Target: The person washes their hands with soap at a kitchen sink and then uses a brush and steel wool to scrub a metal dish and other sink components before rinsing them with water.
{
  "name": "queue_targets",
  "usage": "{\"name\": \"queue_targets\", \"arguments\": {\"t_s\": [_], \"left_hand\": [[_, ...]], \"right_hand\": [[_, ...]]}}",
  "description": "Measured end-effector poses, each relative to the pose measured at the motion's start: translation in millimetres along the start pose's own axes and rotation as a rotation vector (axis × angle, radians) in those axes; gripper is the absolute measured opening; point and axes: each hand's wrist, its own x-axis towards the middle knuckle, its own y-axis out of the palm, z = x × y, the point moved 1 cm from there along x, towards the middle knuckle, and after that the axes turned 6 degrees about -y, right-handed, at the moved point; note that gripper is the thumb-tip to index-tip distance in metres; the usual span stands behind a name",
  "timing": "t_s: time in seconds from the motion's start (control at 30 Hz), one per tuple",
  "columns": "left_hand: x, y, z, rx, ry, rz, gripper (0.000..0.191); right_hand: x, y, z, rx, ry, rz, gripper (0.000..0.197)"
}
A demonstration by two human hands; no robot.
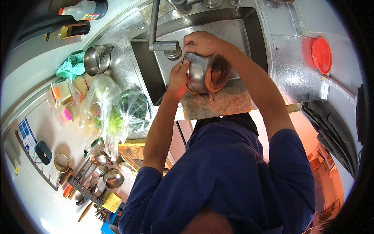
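Observation:
A metal pot (pixel 198 73), its base turned to the right and stained brown, is tilted on its side over the near part of the steel sink (pixel 257 44). My left hand (pixel 178 76) grips its left side, thumb on the outer wall. At the pot's upper rim is my right hand (pixel 201 43), fingers curled around something small and dark that I cannot make out. Just left of this hand hangs the faucet head (pixel 173 54), on a jointed metal arm. Beneath the pot a brown cloth (pixel 216 103) lies over the sink's front edge.
Left of the sink stand a small steel pot (pixel 93 60) and plastic bags of green vegetables (pixel 131 108). Bottles (pixel 84 11) stand at the upper left. Ladles and other utensils hang on a rack (pixel 84 190) at the lower left. A red plastic basket (pixel 322 55) leans at the right wall.

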Motion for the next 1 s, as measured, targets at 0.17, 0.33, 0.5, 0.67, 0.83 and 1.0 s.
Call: {"name": "queue_targets", "arguments": {"t_s": [0.17,0.33,0.5,0.67,0.83,1.0], "left_hand": [[3.7,6.1,3.5,-0.016,0.204,-0.156,0.032],[-3.7,29.4,3.5,-0.097,0.265,-0.175,0.036],[-11.9,28.7,-10.3,0.089,0.002,-0.189,0.037],[-11.7,26.3,6.8,-0.107,0.329,-0.187,0.036],[-18.5,14.1,14.7,-0.244,0.263,-0.083,0.041],[-22.1,6.7,27.0,-0.651,0.247,0.000,0.052]], "right_hand": [[-11.8,39.1,40.0,-0.460,-0.203,-0.306,0.023],[-12.5,20.7,7.2,-0.391,-0.109,-0.437,0.024],[-24.2,32.6,-39.0,-0.245,-0.013,-0.383,0.030],[-31.7,55.2,48.0,-0.535,-0.335,-0.589,0.031],[-10.8,-6.6,-69.2,0.295,0.250,-0.164,0.034],[-49.2,7.7,-86.1,0.846,0.747,-0.188,0.034]]}}
